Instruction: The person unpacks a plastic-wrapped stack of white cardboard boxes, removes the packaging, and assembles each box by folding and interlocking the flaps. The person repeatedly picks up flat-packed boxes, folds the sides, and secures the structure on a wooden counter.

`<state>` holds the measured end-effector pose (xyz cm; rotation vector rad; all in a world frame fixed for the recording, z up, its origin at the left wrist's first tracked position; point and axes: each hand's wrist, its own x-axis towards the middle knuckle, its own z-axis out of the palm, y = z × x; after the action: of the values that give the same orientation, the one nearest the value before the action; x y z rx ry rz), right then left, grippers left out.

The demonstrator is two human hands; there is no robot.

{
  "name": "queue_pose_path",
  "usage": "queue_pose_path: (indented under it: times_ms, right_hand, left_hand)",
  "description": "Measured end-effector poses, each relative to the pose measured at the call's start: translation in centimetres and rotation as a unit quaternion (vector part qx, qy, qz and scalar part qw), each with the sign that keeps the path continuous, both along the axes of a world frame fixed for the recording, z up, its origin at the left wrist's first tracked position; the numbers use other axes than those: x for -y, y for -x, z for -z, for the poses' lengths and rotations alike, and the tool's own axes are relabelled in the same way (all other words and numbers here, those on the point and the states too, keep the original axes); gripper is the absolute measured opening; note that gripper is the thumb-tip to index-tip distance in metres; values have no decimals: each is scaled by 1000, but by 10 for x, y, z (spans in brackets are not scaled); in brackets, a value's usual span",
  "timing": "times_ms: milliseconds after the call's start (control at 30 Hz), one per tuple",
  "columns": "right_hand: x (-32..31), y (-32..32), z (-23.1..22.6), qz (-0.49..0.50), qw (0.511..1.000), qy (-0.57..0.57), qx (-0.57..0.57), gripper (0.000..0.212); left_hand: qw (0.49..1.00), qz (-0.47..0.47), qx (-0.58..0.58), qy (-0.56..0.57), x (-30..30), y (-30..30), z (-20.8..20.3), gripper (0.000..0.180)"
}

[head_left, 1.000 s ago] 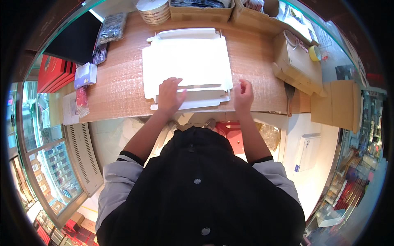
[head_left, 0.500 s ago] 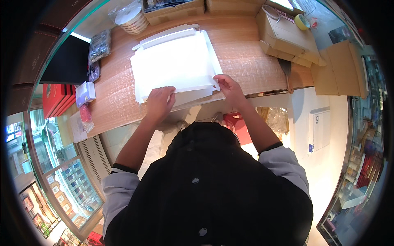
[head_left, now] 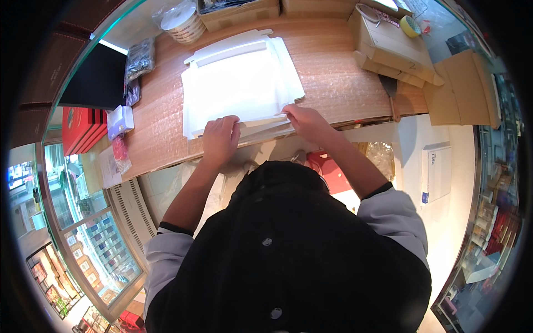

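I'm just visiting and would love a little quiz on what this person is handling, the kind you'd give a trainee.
1. True or false: the left hand and the right hand are both at the near edge of the white cardboard.
2. Which thing is left of the white cardboard?
A) the wooden-handled tool
B) the small white and bluish box
C) the flat white package
3. Fill in the blank: the tape roll at the upper right is coloured ____.

Key: 1. True. 2. B. 3. Yellow.
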<state>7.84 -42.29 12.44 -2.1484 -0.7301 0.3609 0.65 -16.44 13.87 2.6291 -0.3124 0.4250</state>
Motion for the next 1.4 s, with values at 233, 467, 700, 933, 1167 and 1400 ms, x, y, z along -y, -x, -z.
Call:
queue_pose_path:
  times_ms: [233,467,700,933,1167,1400]
  right_hand:
    - [-3,-3,22,-54,981,159,101,16]
    - [27,-26,9,-37,994,92,46,19]
    - [31,-11,-7,-24,997,76,-8,21]
    - [26,-6,-14,-18,995,78,61,16]
    - [17,-1,-3,-25,990,72,123,13]
    - [6,-6,11,-43,980,127,145,7]
  left_hand:
    - [985,40,161,-52,26,2,-10,11]
    - [909,-99,-308,263,-31,89,27,27]
    - [924,-51,-38,378,-56,60,-9,24]
    - [896,-21,-185,404,-78,49,-14,13]
    - [972,-95,-200,76,-62,42,4,13]
    - [975,-41,-208,-68,-63,41,42,12]
